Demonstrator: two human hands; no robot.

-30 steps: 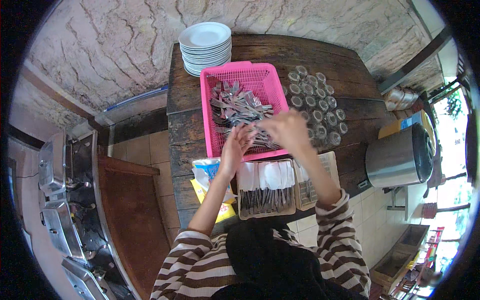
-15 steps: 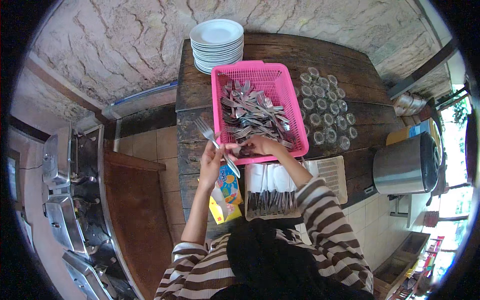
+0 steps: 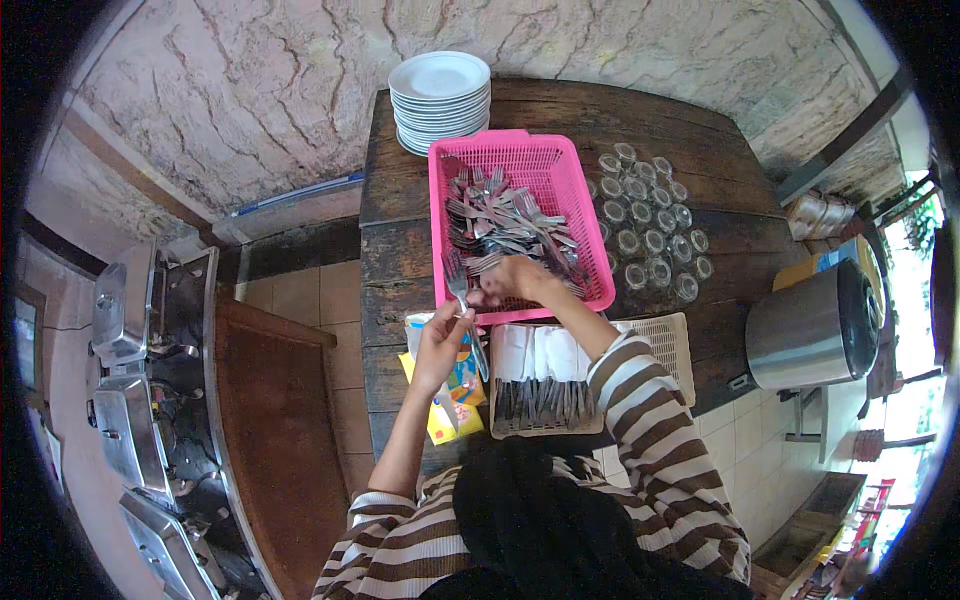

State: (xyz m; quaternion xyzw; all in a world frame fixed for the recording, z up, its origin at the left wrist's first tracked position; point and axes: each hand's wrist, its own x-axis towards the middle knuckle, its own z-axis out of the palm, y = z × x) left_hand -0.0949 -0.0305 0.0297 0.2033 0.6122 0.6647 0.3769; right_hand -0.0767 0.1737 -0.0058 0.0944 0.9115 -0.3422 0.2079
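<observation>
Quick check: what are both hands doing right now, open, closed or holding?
Left hand: closed, holding a fork.
Right hand: fingers curled over the pink basket; whether it grips anything can't be told.

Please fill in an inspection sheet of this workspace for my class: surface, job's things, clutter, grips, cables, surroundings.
Surface: dark wooden table, worn.
Job's things: loose cutlery in a pink basket; cutlery topped with white wraps in a cream tray.
Clutter: stacked white plates, glassware, packets.
Grips: left grip holds a fork; right grip at basket's near side, contents unclear.
Cables: none certain.
Surroundings: lidded steel dishes left, steel container right, veined wall beyond.
</observation>
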